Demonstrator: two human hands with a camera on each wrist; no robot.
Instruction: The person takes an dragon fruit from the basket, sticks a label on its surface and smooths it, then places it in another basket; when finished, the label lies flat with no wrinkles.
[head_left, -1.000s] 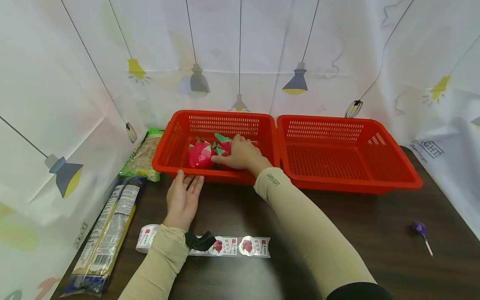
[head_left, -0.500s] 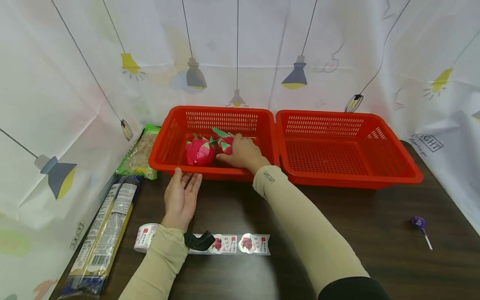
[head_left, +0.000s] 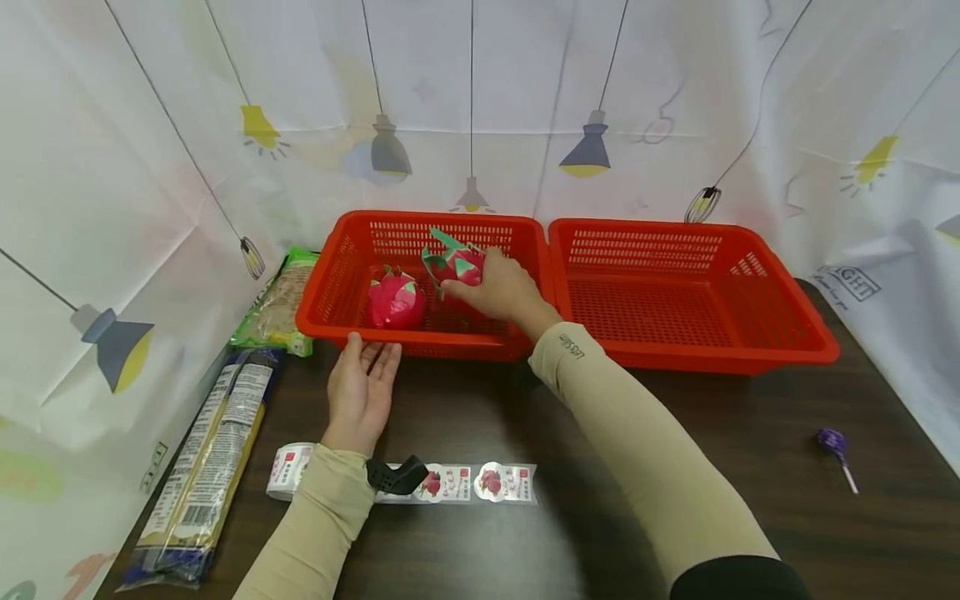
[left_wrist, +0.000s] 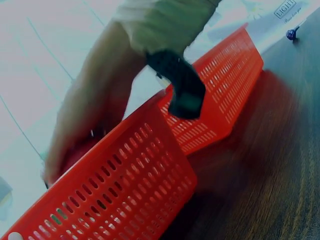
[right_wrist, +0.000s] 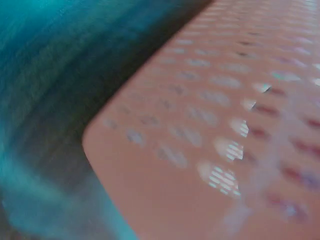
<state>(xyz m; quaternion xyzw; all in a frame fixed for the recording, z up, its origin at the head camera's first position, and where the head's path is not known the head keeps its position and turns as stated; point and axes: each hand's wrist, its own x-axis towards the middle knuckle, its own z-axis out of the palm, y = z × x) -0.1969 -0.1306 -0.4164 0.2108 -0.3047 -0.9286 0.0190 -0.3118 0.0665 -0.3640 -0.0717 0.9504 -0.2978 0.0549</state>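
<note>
Right hand (head_left: 498, 287) grips a dragon fruit (head_left: 461, 267) within the left red basket (head_left: 465, 344).
The left hand (head_left: 361, 390), fingers extended, touches that basket's front; another dragon fruit (head_left: 396, 302) lies inside. The left wrist view shows slots in the basket's outer wall, hidden from the head view. A sticker roll (head_left: 291, 471) and lollipop (head_left: 832, 442) rest on the dark wood-grain table (head_left: 465, 554); a lamp-printed white sheet (head_left: 525, 67) hangs behind.

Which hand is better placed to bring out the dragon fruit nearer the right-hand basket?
Probably the right hand: it grips that dragon fruit, on the side towards the right-hand basket. The left hand is palm-up at the front rim of the left red basket, holding no fruit.
</note>
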